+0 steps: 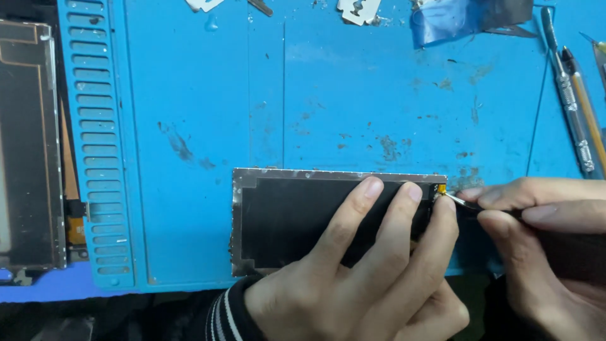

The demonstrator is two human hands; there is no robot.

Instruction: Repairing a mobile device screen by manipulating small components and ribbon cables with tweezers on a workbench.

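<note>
A blue work mat (379, 113) covers most of the desk, smeared with dark marks and ribbed with slots along its 9 o'clock edge. Beyond that edge lies a second dark panel (28, 145) in a metal frame, partly out of view. Toward 6 o'clock on the mat rests a flat rectangular screen panel (284, 221) — dark back, silvery border — lying lengthwise. The left hand (360, 278) presses down on it with three fingers spread over its 3 o'clock half; its grip is flat and released, grasping nothing. The right hand (543, 233) comes in from 3 o'clock, its grip clenched on thin metal tweezers (461, 201) whose tip touches a small orange flex connector (441, 188) at the panel's upper 3 o'clock corner. At 2 o'clock lie slim metal tools (571, 95); at 12 o'clock — a crumpled blue film (448, 22) and razor blades (358, 9).
</note>
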